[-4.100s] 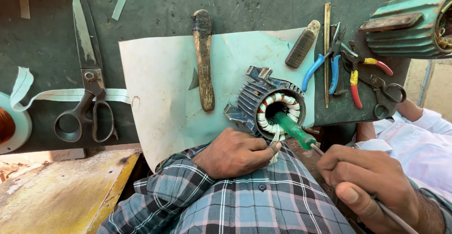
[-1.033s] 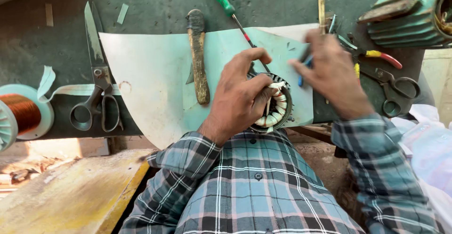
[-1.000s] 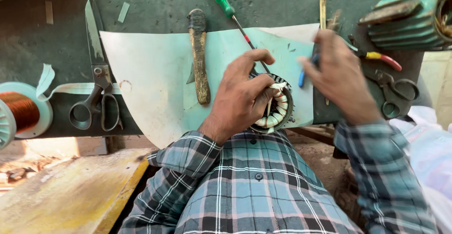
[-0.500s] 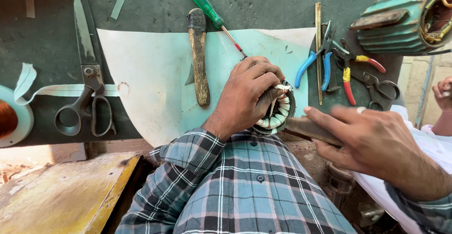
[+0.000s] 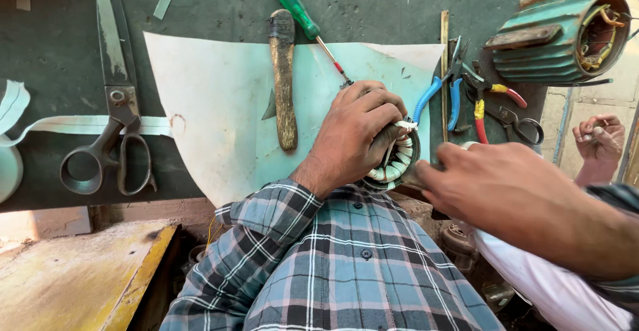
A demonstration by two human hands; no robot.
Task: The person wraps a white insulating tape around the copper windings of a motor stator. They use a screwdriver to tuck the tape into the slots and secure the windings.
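Note:
My left hand [image 5: 356, 134] is clamped over the top of a small motor stator [image 5: 398, 163] with white-wrapped windings, at the near edge of the bench. My right hand [image 5: 496, 188] hovers just right of the stator with its back to the camera. Its fingertips reach a dark piece at the stator's side, and whether they hold it is hidden. A green-handled screwdriver [image 5: 298, 8] lies loose on the bench, tip toward my left hand. Both rest over a pale sheet of insulating paper [image 5: 219, 104].
A wooden-handled tool [image 5: 283, 78] lies on the paper, large scissors [image 5: 113, 128] and white tape [image 5: 73, 124] to the left. Blue pliers [image 5: 442, 88], red-and-yellow pliers [image 5: 484, 104] and a green motor housing [image 5: 556, 34] sit right. Another person's hands [image 5: 599, 138] work at far right.
The green screwdriver left my right hand and now lies on the bench. My right hand dropped from above the stator to its near right side. My left hand stayed on the stator.

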